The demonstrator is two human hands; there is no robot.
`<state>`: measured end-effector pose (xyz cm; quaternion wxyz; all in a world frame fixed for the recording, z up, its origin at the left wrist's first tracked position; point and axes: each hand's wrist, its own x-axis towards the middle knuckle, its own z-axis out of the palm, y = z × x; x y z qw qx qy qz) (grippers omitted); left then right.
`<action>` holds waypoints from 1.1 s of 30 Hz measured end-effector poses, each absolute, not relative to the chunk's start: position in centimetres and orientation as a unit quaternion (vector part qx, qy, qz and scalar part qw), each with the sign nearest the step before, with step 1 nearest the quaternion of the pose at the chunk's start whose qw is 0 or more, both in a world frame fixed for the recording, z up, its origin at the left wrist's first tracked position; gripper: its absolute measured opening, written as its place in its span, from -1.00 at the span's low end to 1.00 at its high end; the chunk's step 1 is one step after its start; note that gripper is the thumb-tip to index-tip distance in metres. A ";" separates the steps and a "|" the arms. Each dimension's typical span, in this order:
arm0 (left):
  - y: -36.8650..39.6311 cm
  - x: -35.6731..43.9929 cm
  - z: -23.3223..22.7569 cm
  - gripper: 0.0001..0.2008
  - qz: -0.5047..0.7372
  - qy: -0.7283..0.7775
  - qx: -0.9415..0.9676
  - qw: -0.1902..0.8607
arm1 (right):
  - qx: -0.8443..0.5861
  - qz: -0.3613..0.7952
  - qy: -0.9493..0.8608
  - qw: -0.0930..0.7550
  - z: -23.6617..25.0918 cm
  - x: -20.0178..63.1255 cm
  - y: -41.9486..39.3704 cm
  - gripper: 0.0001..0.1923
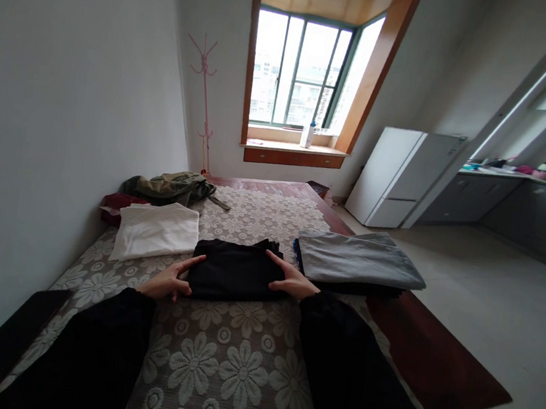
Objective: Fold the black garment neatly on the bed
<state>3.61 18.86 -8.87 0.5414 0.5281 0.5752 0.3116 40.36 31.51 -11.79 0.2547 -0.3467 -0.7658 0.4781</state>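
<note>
A folded black garment (pixel 235 273) lies on the lace-patterned tablecloth in front of me. Its exact kind does not show. My left hand (pixel 169 279) grips its left edge, with index finger and thumb spread along that side. At the right end, my right hand (pixel 293 281) holds the same garment, the index finger reaching over its far corner and the thumb on top near the front. To the left is a folded white cloth (pixel 157 233). A folded grey garment (pixel 360 258) rests on darker folded cloth to the right.
Beneath everything, the floral lace cloth (pixel 217 370) covers a dark red table (pixel 438 357). An olive-green bag or garment (pixel 170 186) lies at the back left, beside a dark red item (pixel 121 207). Farther away are a pink coat stand (pixel 206 103), a window and a white fridge (pixel 391 172).
</note>
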 end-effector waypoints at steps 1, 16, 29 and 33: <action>18.8 3.5 -8.9 0.04 0.313 0.573 0.526 0.545 | -0.344 0.481 -0.765 0.256 -11.8 40.3 31.5 0.05; 18.6 3.7 -8.8 0.08 0.312 0.565 0.526 0.554 | -0.350 0.483 -0.756 0.269 -11.9 40.3 31.5 0.08; 18.7 3.5 -9.3 0.02 0.338 0.548 0.502 0.578 | -0.349 0.493 -0.752 0.265 -11.8 40.2 31.5 0.08; 18.7 3.5 -9.5 0.06 0.340 0.538 0.511 0.578 | -0.345 0.495 -0.751 0.268 -11.9 40.2 31.5 0.08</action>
